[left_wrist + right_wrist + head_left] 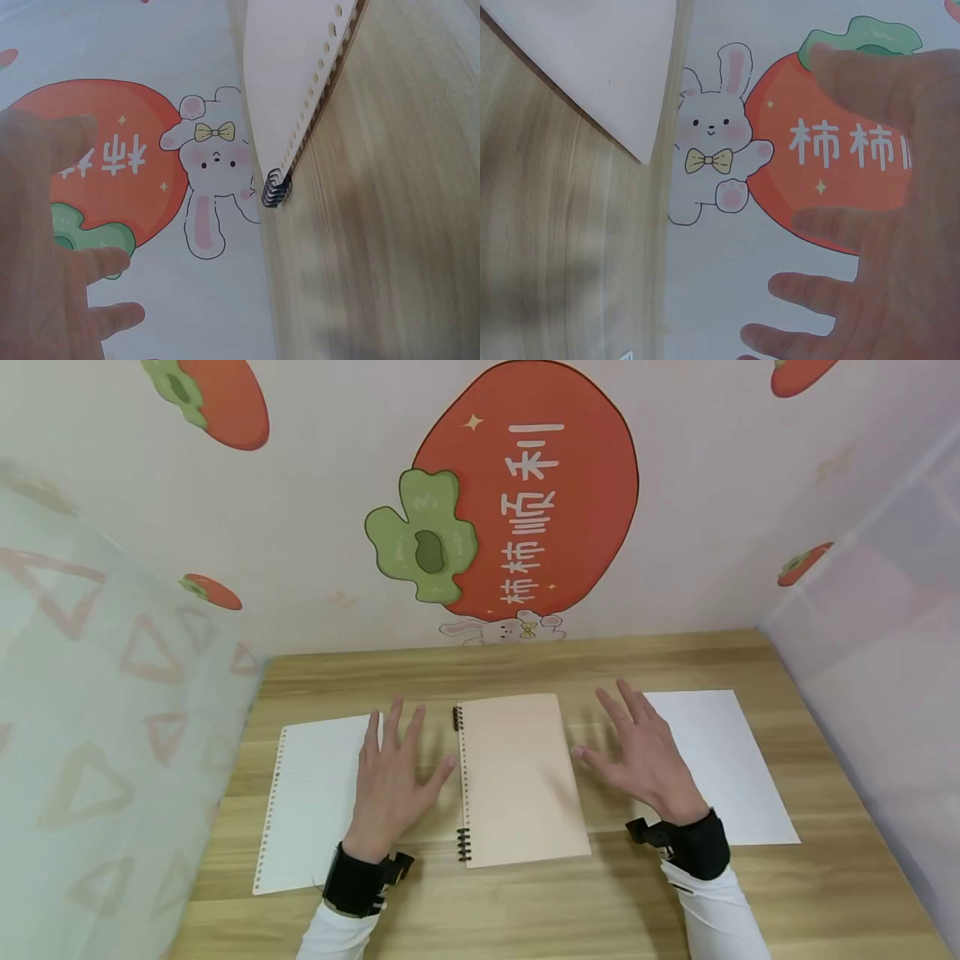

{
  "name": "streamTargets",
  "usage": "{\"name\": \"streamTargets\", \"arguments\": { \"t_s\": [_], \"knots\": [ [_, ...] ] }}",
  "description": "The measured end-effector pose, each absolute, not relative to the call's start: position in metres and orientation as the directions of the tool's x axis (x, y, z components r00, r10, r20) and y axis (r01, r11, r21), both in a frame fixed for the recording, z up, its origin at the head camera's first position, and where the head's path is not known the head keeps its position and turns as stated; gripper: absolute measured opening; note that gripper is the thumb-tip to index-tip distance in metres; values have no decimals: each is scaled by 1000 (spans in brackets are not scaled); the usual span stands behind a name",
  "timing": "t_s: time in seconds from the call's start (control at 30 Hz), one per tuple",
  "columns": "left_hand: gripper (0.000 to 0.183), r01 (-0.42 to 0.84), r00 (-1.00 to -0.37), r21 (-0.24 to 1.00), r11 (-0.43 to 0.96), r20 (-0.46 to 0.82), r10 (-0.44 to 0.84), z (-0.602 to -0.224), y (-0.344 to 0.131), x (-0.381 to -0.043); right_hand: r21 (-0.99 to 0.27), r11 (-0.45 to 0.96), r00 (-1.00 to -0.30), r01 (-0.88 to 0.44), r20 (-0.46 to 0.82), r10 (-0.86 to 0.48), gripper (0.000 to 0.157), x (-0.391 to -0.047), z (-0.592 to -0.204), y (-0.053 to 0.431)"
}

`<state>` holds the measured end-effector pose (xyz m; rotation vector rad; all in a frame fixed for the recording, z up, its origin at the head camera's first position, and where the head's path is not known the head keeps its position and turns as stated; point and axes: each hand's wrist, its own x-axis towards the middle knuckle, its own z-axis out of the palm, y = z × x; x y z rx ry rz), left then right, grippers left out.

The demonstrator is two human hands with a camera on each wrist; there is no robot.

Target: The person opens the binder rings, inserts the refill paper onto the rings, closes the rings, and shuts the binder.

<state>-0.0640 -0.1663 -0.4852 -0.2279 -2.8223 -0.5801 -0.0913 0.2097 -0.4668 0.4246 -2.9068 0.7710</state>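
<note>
A spiral-bound notebook (521, 781) with a plain tan cover lies in the middle of the table, its black coil (277, 189) on the left side. To its left, my left hand (392, 785) hovers with fingers spread, partly over a lined white sheet (307, 802) punched with holes along its left edge. On the other side my right hand (647, 756) is held with fingers spread, between the notebook and a blank white sheet (738, 768). Neither hand holds anything. In the right wrist view a corner of the notebook (622, 67) shows at the upper left.
The wood-grain table (517, 910) meets a back wall printed with a large orange persimmon (592, 518) and a small rabbit (502, 630). Pale side panels, the left one (112, 718) with triangle prints, border the table on both sides.
</note>
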Motion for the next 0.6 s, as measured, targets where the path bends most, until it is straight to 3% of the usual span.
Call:
{"name": "streamTargets", "arguments": {
  "t_s": [0.23, 0.6],
  "knots": [
    [77, 208, -960, 453, 867, 265, 91, -487, -165, -63, -482, 813, -944, -327, 198, -263, 87, -91, -472, 210],
    [72, 199, -980, 670, 715, 150, 131, -494, -152, -54, -779, 591, -962, -210, 58, -266, 58, -88, -486, 203]
  ]
}}
